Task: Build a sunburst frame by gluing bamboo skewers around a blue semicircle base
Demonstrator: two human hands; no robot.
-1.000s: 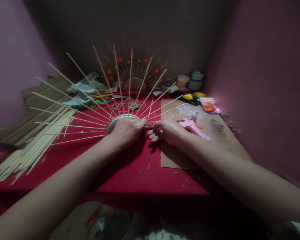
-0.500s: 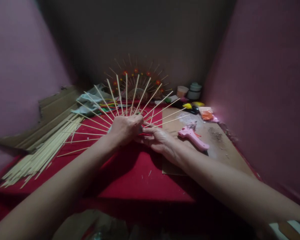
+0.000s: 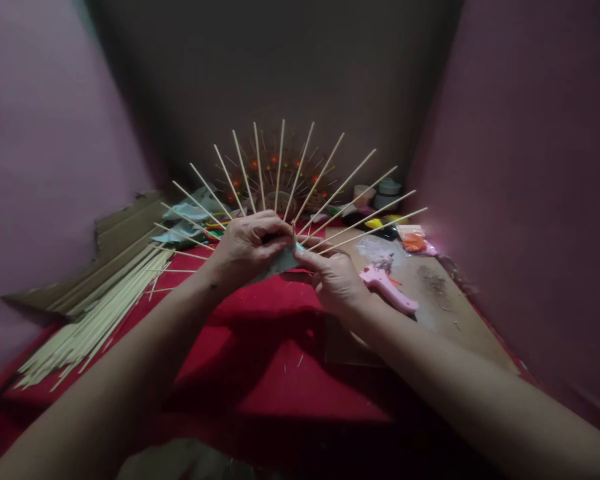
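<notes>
A fan-shaped piece with several pale sticks (image 3: 281,163) spreading from its base is held up above the red cloth. At its centre is a pale, light-blue base (image 3: 280,262), partly covered by my fingers. My left hand (image 3: 250,245) is closed at the base's upper edge, its thumb and fingertips pinched close to the stick roots; what lies between the tips is too small to tell. My right hand (image 3: 334,275) grips the base's right end, thumb on the near side and fingers behind.
A bundle of loose sticks (image 3: 95,313) lies at left beside folded cardboard (image 3: 125,233). A pink glue gun (image 3: 390,291) rests on a brown board (image 3: 443,320) at right. Behind stand a flowered stick fan (image 3: 275,161) and a lidded jar (image 3: 388,193).
The stick fan is raised and has shifted right, its base now showing. My right hand has turned from palm up to thumb over the base; my left hand now pinches at the upper edge.
</notes>
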